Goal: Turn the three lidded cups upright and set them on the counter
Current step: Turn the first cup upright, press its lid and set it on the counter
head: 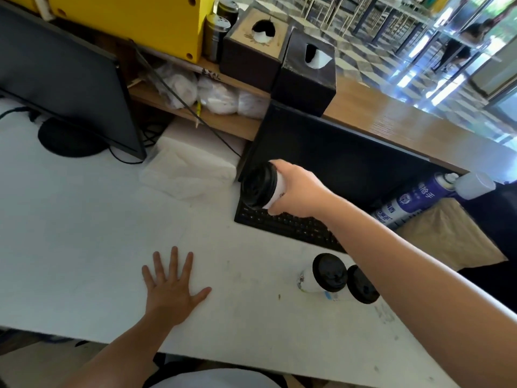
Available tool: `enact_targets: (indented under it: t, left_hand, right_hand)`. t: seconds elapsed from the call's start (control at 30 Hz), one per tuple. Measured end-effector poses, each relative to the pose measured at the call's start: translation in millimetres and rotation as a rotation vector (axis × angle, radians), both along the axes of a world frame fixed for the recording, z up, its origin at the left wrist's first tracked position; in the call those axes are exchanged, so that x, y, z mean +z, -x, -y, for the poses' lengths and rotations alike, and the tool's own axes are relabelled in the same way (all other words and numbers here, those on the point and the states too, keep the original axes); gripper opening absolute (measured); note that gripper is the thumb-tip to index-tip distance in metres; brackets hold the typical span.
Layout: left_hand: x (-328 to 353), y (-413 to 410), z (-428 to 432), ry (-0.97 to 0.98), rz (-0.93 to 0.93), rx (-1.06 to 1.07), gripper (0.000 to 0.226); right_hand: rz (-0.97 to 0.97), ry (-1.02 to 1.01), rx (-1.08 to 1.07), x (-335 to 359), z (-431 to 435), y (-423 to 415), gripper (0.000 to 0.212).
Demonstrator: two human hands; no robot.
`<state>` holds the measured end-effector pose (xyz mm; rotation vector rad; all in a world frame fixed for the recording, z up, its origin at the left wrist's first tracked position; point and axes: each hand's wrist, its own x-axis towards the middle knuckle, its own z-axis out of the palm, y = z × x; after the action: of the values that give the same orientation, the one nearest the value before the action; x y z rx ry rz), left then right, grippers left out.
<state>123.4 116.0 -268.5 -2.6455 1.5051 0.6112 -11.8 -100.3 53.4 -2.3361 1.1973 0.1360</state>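
On my feed the left hand [170,289] lay palm down on the white counter [84,233], fingers straight and spread, holding nothing. The counter was a matte slab, scuffed and faintly smudged towards its right end.

Further right, the right hand [296,189] was wrapped round the held cup [261,189], a white paper cylinder capped with a glossy black domed lid. I saw that cup tipped onto its side in the air, lid pointing left, just above the left end of a black keyboard [293,228].

Nearer me and right again, a second cup [321,275] and a third cup [361,287] lay on their sides on the counter, side by side, black lids facing me. Both were partly under the right forearm and well apart from either hand.

At the rear left stood a dark monitor [61,79], then a soft, crinkled tissue pack [187,172], then a second black screen [335,158] behind the keyboard. Above it ran a grained wooden ledge [391,119] carrying two dark tissue boxes [307,68]. At the far right a blue-and-white spray can [411,203] lay tilted beside a brown paper bag [447,236].
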Motion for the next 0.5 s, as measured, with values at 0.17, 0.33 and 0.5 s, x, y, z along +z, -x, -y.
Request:
enact_targets:
  t: [0.17, 0.33, 0.5]
  left_hand:
    - [7, 0, 4, -0.022, -0.017, 0.003, 0.108]
    - [11, 1, 7, -0.057, -0.039, 0.018, 0.106]
    - [18, 2, 9, -0.121, -0.019, 0.003, 0.102]
  right_hand:
    - [0.512, -0.337, -0.192, -15, -1, 25, 0.072]
    - [0.744, -0.458, -0.403, -72, -23, 43, 0.070]
    - [0.757, -0.531, -0.486, -103, -37, 55, 0.070]
